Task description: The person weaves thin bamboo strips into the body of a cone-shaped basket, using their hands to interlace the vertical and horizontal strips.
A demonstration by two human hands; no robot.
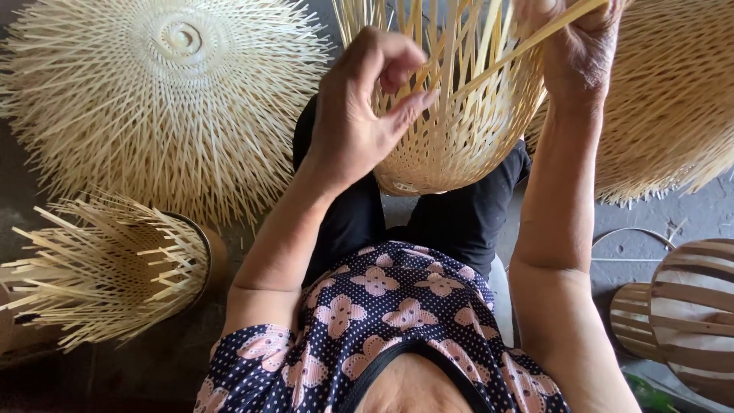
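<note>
I see the half-woven basket (451,115) resting on the knees, centre far. My left hand (367,107) pinches a strip at its wall; my right hand (577,46) grips a loose strip (527,42). It looks light, springy, brittle; best held by the woven band.

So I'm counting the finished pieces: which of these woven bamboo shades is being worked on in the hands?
The rounded bamboo shade over the lap: the left hand and right hand grip its strips. The other shades lie untouched on the floor.
</note>
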